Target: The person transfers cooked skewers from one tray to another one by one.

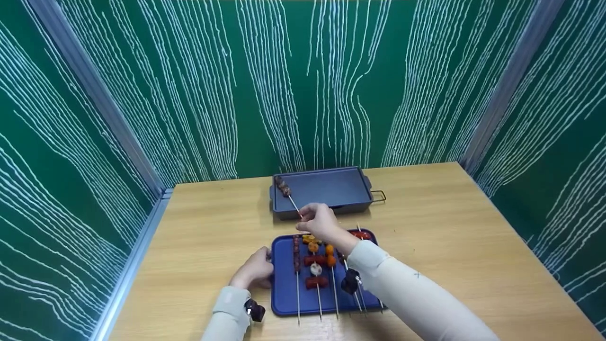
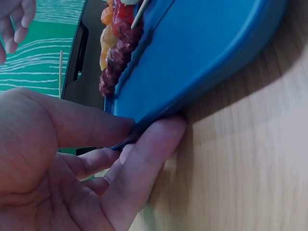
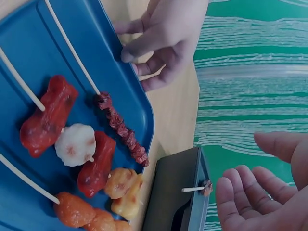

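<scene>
My left hand pinches the left rim of a blue tray; in the left wrist view the thumb and a finger grip its edge. On the tray lie several skewers, among them a dark red meat skewer and one with red sausage pieces. My right hand is above the tray's far edge, by the stick end of a browned meat skewer. That skewer lies at the left side of a dark rectangular grill pan. In the right wrist view the right fingers are loosely spread, apart from the stick.
Orange balls on a skewer lie mid-tray, partly beside my right forearm, which hides the tray's right part. The pan has a wire handle on its right. Green walls with white lines stand behind the wooden table.
</scene>
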`<state>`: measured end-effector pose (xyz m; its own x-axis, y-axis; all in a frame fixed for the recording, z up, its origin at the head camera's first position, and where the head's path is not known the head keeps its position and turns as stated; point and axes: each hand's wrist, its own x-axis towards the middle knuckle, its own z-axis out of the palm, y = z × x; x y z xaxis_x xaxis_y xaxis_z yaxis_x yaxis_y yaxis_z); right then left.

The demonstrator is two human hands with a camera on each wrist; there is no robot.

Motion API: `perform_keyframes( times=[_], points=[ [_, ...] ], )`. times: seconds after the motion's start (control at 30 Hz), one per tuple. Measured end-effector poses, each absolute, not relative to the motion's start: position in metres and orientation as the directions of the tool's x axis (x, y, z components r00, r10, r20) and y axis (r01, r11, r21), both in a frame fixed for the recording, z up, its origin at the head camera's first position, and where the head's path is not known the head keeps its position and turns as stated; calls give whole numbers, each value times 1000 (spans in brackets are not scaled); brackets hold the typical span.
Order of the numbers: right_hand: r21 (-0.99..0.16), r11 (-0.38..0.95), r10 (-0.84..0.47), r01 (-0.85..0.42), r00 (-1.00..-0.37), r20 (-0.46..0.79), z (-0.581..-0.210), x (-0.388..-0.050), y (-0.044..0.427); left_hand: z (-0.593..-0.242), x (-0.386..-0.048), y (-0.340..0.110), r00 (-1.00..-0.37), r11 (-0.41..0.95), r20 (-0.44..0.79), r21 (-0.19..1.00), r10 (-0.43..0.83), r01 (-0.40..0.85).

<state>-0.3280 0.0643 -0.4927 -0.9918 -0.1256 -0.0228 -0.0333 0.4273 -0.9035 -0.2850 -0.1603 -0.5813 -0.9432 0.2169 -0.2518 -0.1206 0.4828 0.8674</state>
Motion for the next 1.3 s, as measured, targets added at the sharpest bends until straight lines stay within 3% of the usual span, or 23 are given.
perform_keyframes(
  times=[0.53,0.93,1.3],
  points=[
    [-955,296,-83,24,-995,-51,-519,-349,68,-585,-287,-167,-932,482,-271,867,240,-128],
    [-985,77,-40,155,-987,-158,-541,-360,67,-584,-285,-163,-935,474,-274,869,225,-140],
    [-970,-63,-107,235,-968,-228,-553,-369,64,-583,-288,-161,-940,521,-280,842,197,-141]
  ],
)
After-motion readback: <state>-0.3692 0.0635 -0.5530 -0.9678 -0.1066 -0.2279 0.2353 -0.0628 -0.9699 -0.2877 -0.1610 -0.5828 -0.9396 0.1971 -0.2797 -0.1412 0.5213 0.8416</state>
